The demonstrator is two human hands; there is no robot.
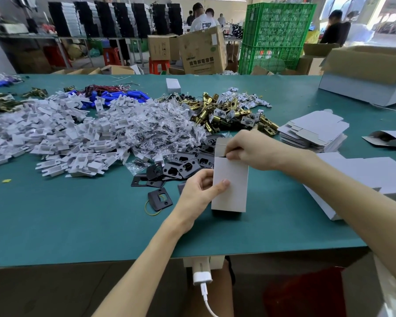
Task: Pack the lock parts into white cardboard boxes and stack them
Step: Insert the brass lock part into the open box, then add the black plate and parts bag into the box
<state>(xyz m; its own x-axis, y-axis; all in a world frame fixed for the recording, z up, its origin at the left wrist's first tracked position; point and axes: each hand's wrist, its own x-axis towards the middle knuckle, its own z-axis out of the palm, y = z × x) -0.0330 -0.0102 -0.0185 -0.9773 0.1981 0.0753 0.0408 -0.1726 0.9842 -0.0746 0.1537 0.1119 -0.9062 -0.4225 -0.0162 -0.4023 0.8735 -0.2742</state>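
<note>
The white box (232,186) stands upright near the middle of the green surface (78,225), set back from its near edge. The left grip (201,188) is clamped on the box's left edge, thumb across the front face. The right grip (249,149) is curled at the open top, pinching the flap edge. Black plates (181,165) lie just behind and to the left, and flat box blanks (316,131) lie to the right. Bare surface spreads in front and to the left.

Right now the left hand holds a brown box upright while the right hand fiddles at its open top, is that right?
Not quite: the box is white, not brown, as the head view shows. The left hand does hold it upright while the right hand fiddles at its open top.
</note>
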